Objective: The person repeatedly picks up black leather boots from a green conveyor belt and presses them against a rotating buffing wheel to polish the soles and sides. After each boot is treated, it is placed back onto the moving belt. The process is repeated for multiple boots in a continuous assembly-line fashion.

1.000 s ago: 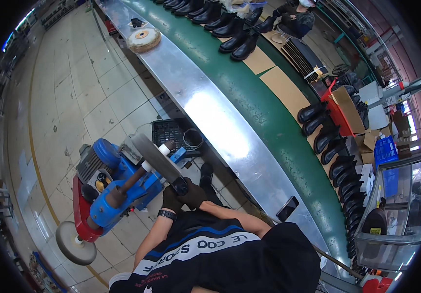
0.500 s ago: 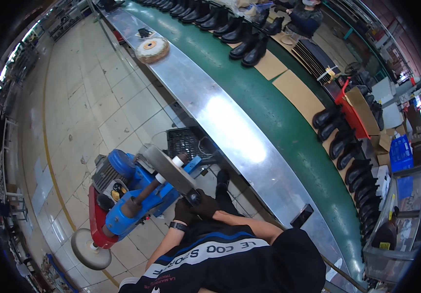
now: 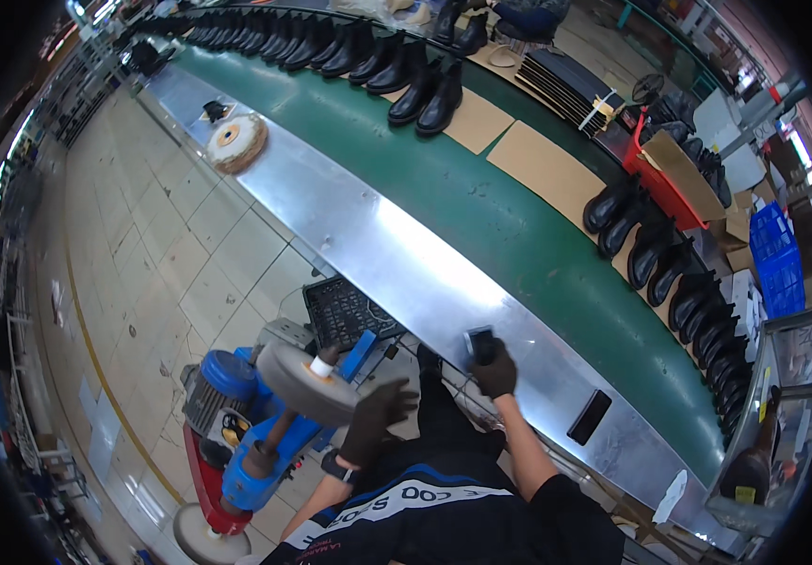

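Observation:
My right hand, in a dark brown glove, reaches over the metal ledge. Its fingers are closed around a small black squarish object with a pale grey edge; motion blurs its exact kind. Beside the round buffing wheel of the blue grinding machine is my left hand, gloved alike. The fingers of that hand are apart and nothing shows between them. A black phone lies on the ledge to the right of my right hand.
Beyond the ledge runs a green conveyor belt, with rows of black boots along its far side. A loose fluffy wheel sits on the ledge at far left. Under its edge stands a black crate. Another person is across the belt.
My hands were together at the wheel's edge with a dark object. My right hand has moved right, over the ledge, with a black object; my left hand has come free, fingers spread. The view has shifted.

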The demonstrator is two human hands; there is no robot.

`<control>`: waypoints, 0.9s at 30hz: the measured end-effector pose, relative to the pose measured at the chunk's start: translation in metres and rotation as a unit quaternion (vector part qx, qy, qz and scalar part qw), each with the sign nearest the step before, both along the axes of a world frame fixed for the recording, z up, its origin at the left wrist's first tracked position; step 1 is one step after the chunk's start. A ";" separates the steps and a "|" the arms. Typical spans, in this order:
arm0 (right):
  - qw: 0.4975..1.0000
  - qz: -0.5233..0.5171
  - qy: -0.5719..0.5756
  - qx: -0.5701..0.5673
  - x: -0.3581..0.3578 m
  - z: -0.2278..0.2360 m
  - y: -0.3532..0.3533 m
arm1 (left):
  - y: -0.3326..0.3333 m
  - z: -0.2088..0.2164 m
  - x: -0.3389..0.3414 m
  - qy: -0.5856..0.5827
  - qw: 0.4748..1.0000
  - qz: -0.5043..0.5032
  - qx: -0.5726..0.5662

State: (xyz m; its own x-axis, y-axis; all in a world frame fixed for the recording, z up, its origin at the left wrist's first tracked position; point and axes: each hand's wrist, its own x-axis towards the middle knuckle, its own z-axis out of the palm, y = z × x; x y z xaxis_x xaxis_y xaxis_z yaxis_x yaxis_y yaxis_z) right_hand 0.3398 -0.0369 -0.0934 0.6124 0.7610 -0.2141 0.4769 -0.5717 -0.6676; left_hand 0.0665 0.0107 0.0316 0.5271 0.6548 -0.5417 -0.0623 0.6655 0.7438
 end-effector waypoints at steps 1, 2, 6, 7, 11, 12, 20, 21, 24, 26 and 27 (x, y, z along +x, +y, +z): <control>0.998 -0.001 -0.051 -0.040 0.027 -0.002 -0.002 | 0.028 0.004 0.020 0.014 1.000 -0.003 0.023; 0.996 -0.004 -0.036 -0.081 0.053 -0.003 -0.003 | 0.061 0.006 0.045 0.059 0.996 0.007 0.062; 0.994 -0.035 -0.019 -0.098 0.109 -0.022 -0.027 | 0.213 0.013 0.167 0.117 0.940 -0.002 0.322; 0.995 -0.044 0.010 -0.092 0.113 -0.024 -0.030 | 0.255 0.019 0.198 0.115 0.927 0.007 0.357; 0.985 -0.081 0.054 -0.141 0.108 -0.017 -0.018 | 0.431 -0.042 0.313 0.294 0.736 -0.020 0.610; 0.983 -0.085 0.056 -0.154 0.106 -0.007 -0.009 | 0.472 -0.071 0.332 0.350 0.706 -0.029 0.615; 0.970 -0.217 0.040 -0.099 0.098 -0.028 -0.009 | 0.626 -0.158 0.425 0.509 0.714 -0.017 0.480; 0.970 -0.229 0.036 -0.077 0.097 -0.030 -0.008 | 0.628 -0.166 0.430 0.504 0.719 -0.004 0.479; 0.960 -0.270 0.033 -0.068 0.089 -0.040 -0.017 | 0.623 -0.163 0.433 0.494 0.714 0.039 0.495; 0.958 -0.275 0.026 -0.070 0.090 -0.044 -0.019 | 0.620 -0.164 0.436 0.498 0.713 0.042 0.491; 0.959 -0.269 0.033 -0.077 0.089 -0.044 -0.021 | 0.617 -0.163 0.435 0.501 0.713 0.044 0.490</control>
State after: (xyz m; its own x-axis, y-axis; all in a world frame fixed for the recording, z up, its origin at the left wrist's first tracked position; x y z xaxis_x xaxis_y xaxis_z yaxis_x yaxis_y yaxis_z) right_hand 0.4289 -0.0581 -0.1375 0.8891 0.2949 -0.3501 0.0447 -0.8171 -0.5747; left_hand 0.5013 0.6278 -0.1316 0.1308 0.9839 0.1217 0.8165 -0.1765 0.5498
